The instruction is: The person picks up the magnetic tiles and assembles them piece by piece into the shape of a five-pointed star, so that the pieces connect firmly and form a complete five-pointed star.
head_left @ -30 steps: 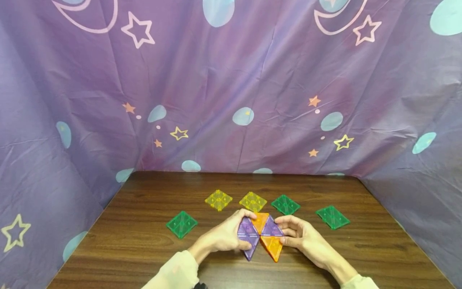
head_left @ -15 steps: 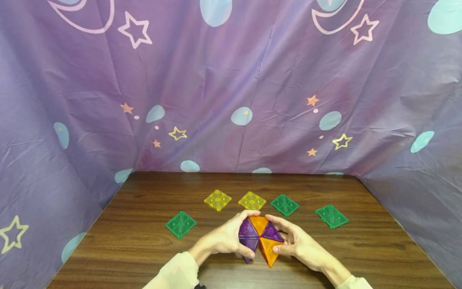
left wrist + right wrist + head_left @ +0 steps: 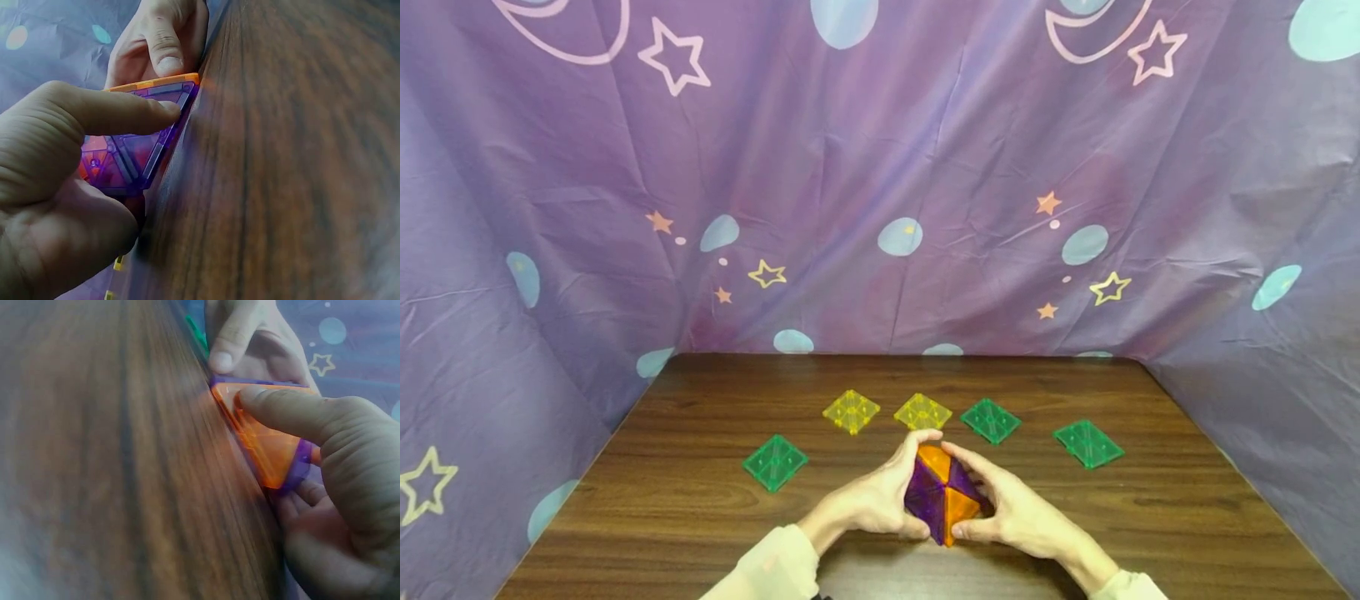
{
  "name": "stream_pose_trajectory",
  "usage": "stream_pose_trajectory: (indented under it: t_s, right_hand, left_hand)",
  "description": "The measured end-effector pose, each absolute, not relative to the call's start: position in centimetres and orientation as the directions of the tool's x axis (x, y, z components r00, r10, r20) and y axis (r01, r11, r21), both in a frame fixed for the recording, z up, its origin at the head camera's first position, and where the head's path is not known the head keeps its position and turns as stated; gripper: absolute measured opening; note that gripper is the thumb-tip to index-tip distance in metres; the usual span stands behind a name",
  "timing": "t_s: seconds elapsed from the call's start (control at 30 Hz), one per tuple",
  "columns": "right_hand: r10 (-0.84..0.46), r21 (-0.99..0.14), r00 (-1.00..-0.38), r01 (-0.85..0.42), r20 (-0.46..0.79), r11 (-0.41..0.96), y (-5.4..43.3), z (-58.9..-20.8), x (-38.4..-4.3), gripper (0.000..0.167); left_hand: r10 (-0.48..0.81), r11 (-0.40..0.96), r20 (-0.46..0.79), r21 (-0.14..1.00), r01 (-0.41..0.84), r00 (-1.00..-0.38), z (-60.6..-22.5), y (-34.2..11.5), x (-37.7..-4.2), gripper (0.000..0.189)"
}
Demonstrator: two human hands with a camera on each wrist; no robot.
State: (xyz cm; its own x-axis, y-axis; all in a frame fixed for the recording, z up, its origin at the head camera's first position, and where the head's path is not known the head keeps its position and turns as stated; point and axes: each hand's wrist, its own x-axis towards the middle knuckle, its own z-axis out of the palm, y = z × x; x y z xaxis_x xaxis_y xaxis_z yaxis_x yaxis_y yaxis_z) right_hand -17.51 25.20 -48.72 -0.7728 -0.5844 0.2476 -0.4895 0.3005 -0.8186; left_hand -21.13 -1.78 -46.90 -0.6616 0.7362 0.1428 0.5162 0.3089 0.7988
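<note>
Translucent purple and orange triangular magnetic tiles stand joined as a raised, pointed dome [image 3: 934,496] near the table's front. My left hand [image 3: 880,498] grips its left side, the thumb along a purple tile [image 3: 144,156] in the left wrist view and the fingers round the back. On the other side, my right hand [image 3: 1018,510] holds the dome with its thumb on an orange tile [image 3: 269,447], fingers behind. At the front, the purple and orange edges meet between the two thumbs. The dome's lower edges sit right at the tabletop in both wrist views.
Flat diamond-shaped pieces lie in an arc on the brown wooden table [image 3: 647,517]: yellow ones [image 3: 851,412] [image 3: 922,412] at the back, a green one [image 3: 776,462] at left, and green ones [image 3: 991,420] [image 3: 1088,443] at right. A purple patterned curtain [image 3: 820,183] surrounds the table.
My hands have drawn together, folding the spread tiles inward and up into a dome. The gap at the front between purple and orange tiles has closed.
</note>
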Motion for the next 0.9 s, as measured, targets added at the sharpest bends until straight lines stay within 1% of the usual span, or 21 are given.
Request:
stream_pose_trajectory:
  t_s: [0.1,0.13,0.27,0.37,0.5,0.63,0.77,0.9]
  right_hand:
    - [-0.549,-0.714,-0.786,-0.556,0.285,0.426,25.29,-48.57,-17.38,0.098]
    - [-0.543,-0.687,-0.785,-0.572,0.298,0.449,25.34,-48.59,-17.37,0.096]
    - [-0.548,-0.647,-0.763,-0.614,0.342,0.452,25.48,-48.82,-17.45,0.087]
    - [-0.547,-0.637,-0.751,-0.633,0.369,0.44,25.5,-48.93,-17.58,0.078]
    - [-0.548,-0.634,-0.744,-0.643,0.383,0.43,25.47,-48.98,-17.63,0.073]
    - [-0.545,-0.642,-0.745,-0.64,0.385,0.422,25.38,-49.04,-17.65,0.072]
    - [-0.532,-0.653,-0.754,-0.63,0.386,0.419,25.29,-49.02,-17.67,0.072]
    - [-0.517,-0.667,-0.764,-0.619,0.387,0.416,25.27,-48.99,-17.67,0.073]
  left_hand:
    - [0.723,0.367,0.128,0.762,0.533,-0.679,-46.89,-1.74,-21.06,0.125]
    - [0.716,0.389,0.123,0.747,0.539,-0.687,-46.89,-1.74,-21.02,0.125]
    - [0.695,0.465,0.114,0.683,0.564,-0.71,-46.95,-1.78,-20.91,0.122]
    - [0.681,0.5,0.117,0.647,0.575,-0.723,-46.84,-1.87,-20.9,0.118]
    - [0.67,0.531,0.122,0.61,0.588,-0.732,-46.63,-1.95,-20.91,0.116]
    - [0.643,0.579,0.147,0.55,0.602,-0.752,-46.46,-1.96,-20.91,0.118]
    - [0.619,0.609,0.189,0.498,0.618,-0.762,-46.33,-1.87,-20.91,0.114]
    - [0.61,0.627,0.192,0.476,0.617,-0.768,-46.17,-1.72,-20.91,0.11]
